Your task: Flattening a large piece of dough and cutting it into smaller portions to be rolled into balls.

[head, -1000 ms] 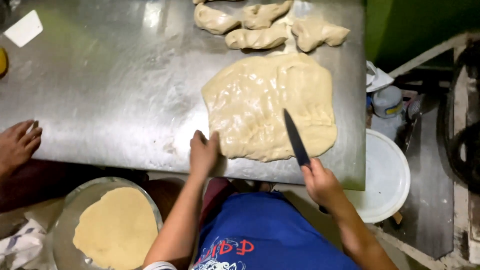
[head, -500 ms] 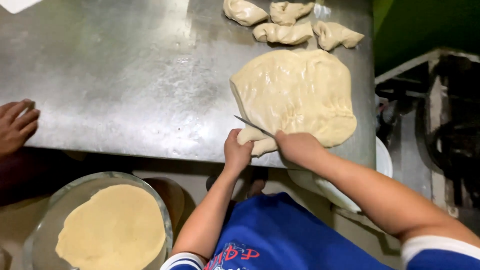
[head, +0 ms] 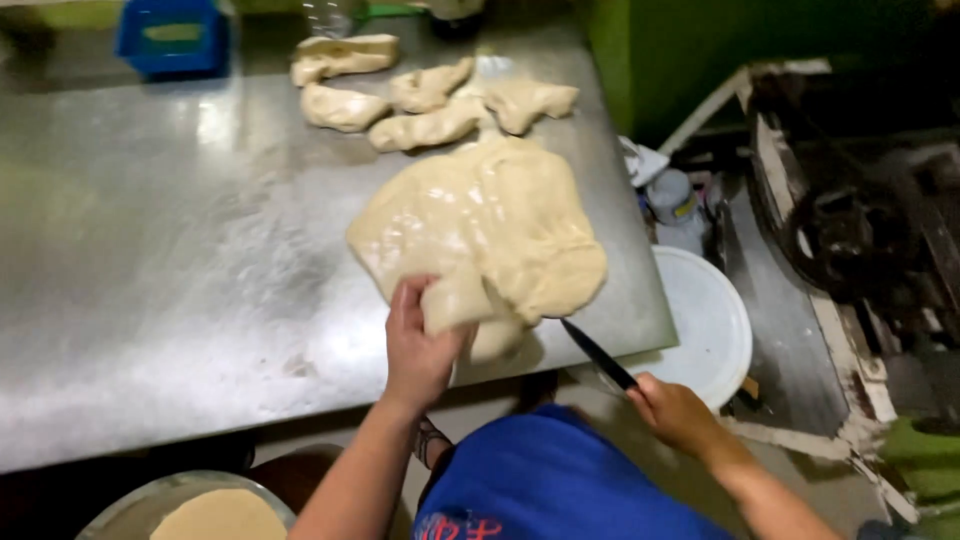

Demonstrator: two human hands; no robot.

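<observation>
Dough [head: 480,225] lies on the steel table [head: 180,250], near its right edge. Left hand [head: 418,345] grips a flap lifted at the near rim; right hand [head: 680,412] is closed on a knife [head: 597,355]. Pulled harder, the flap could tear unevenly, or the blade could nick the fingers close by.

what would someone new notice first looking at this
The big slab of pale dough on the steel table, near its right edge. The left hand grips a piece at the slab's near edge, while the right hand holds a dark knife just off the table. Smaller dough pieces lie behind.
</observation>
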